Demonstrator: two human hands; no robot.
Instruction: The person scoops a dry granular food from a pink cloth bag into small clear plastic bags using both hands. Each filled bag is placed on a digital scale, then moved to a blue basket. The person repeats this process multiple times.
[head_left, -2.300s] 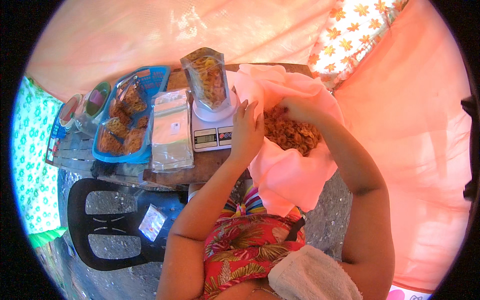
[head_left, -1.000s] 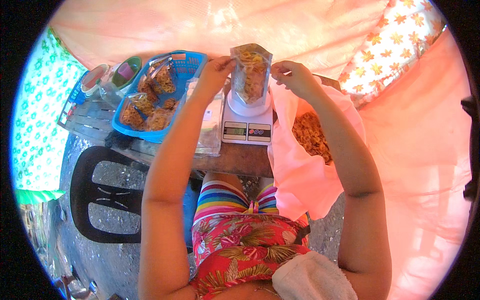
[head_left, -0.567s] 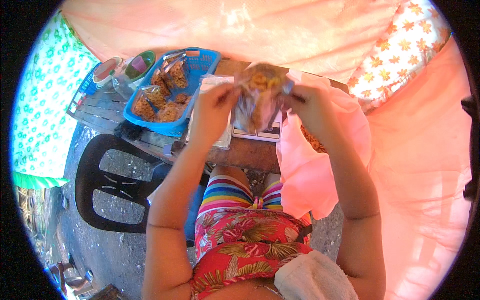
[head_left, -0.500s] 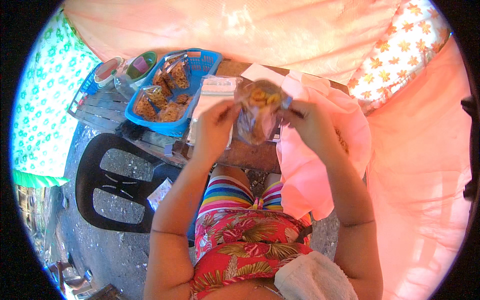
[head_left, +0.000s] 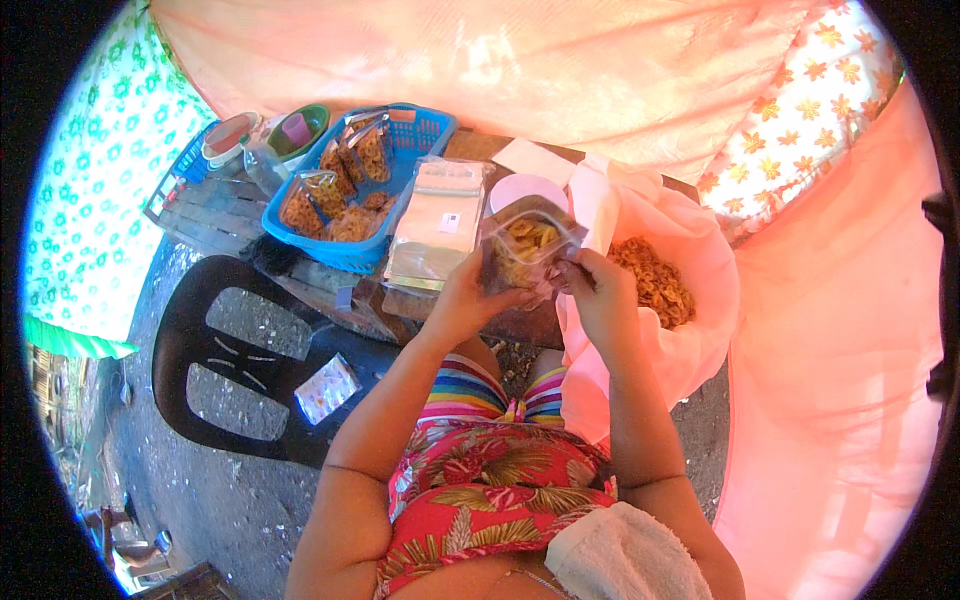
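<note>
A clear plastic pouch (head_left: 522, 247) with yellowish chips inside is held up over the near edge of the table. My left hand (head_left: 472, 302) grips its lower left side, with the thumb along the bottom. At the lower right edge, my right hand (head_left: 606, 296) pinches the plastic between thumb and fingers. Just right of the pouch, brown chips (head_left: 655, 283) lie in a container draped with pink cloth (head_left: 708, 330). To the left is a stack of flat pale pouches (head_left: 432, 238) in clear plastic. A pale round thing (head_left: 528, 190) is partly hidden behind the held pouch.
A blue basket (head_left: 424, 128) holds several filled bags (head_left: 300, 212). Beyond its left side stand a clear bottle (head_left: 262, 166), a green bowl (head_left: 317, 118) and other tubs. A black plastic chair (head_left: 180, 370) with a small packet (head_left: 327, 389) on it is at left.
The pouch has turned, and its chips now face me more clearly. My left hand has shifted lower on it; my right hand has moved slightly down, and the brown chips have come into fuller view.
</note>
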